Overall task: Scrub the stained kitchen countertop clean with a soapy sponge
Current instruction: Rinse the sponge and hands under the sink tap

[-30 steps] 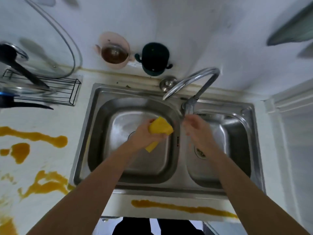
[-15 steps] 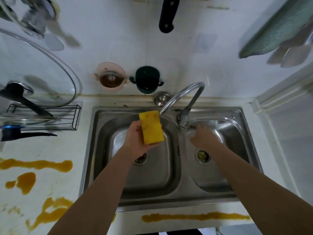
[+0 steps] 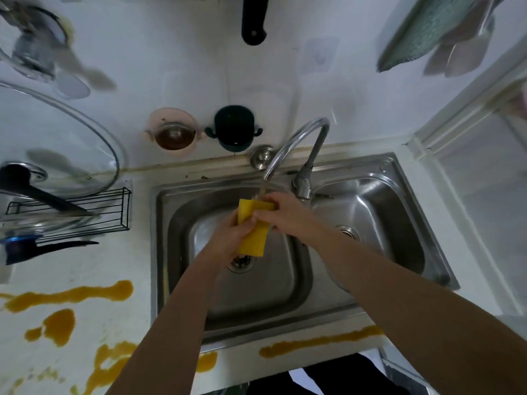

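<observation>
A yellow sponge [image 3: 254, 238] is held over the left basin of the steel double sink [image 3: 288, 323], right under the faucet [image 3: 296, 143] spout. My left hand [image 3: 231, 238] grips its left side from below. My right hand [image 3: 285, 216] holds its upper right end, fingers curled over it. A thin stream of water falls from the spout onto the sponge's top. Orange-brown stains [image 3: 71, 295] streak the white countertop [image 3: 85, 260] at left, and another stain strip [image 3: 319, 343] lies along the front ledge.
A black wire rack [image 3: 85, 212] with a glass lid [image 3: 57, 143] and dark utensils stands at left. A pink cup [image 3: 174, 132] and dark green cup [image 3: 233, 129] hang on the wall behind the sink. A window frame [image 3: 456, 132] is at right.
My right hand moved from the right basin onto the sponge's upper end. The sponge now sits under the spout, and water runs onto it.
</observation>
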